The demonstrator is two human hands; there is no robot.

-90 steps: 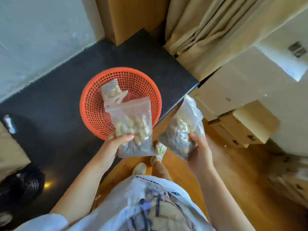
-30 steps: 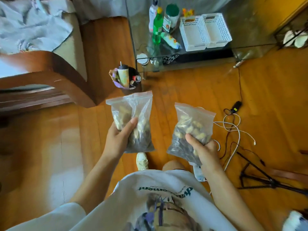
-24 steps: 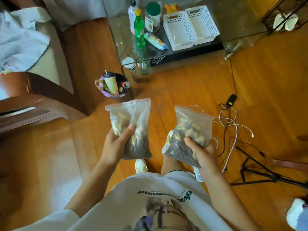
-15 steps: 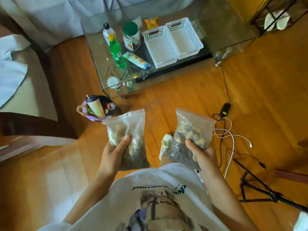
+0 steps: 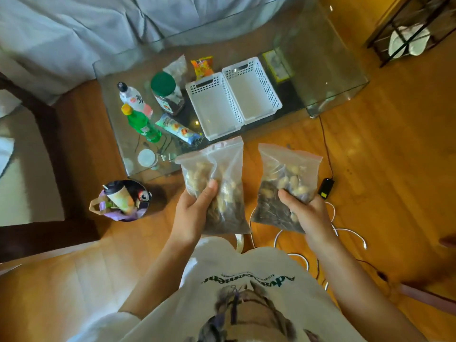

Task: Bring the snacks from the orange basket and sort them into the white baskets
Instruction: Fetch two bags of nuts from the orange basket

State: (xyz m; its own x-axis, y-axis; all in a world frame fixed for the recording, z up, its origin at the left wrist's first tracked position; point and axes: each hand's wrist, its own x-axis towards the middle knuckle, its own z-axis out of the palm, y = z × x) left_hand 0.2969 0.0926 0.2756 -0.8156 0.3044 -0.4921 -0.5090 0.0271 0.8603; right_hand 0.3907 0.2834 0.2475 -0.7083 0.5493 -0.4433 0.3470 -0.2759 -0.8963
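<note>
The carrying step is in hand: the left hand [image 5: 195, 213] is closed around the lower half of one clear zip bag of snacks [image 5: 217, 183], thumb across its front, and the right hand [image 5: 306, 213] grips a second zip bag [image 5: 286, 183] the same way. Both bags hang upright over the wooden floor, short of the glass table [image 5: 333, 70] at twelve o'clock.

Two white baskets [image 5: 233, 95] stand side by side and touching on that table, both apparently empty (their pale floors show bare). The left one lies at twelve o'clock from the left-hand bag, the right one at about eleven o'clock from the right-hand bag. The orange basket is out of view.

Next, I judge, comes a forward reach over the near table edge, each bag lowered into a basket; which basket suits which depends on the contents, and both bags look alike, pale nut-like pieces over darker ones.

At nine o'clock from the baskets stand a green bottle [image 5: 140, 124], a clear bottle [image 5: 133, 98] and a green-lidded jar [image 5: 166, 95].
</note>
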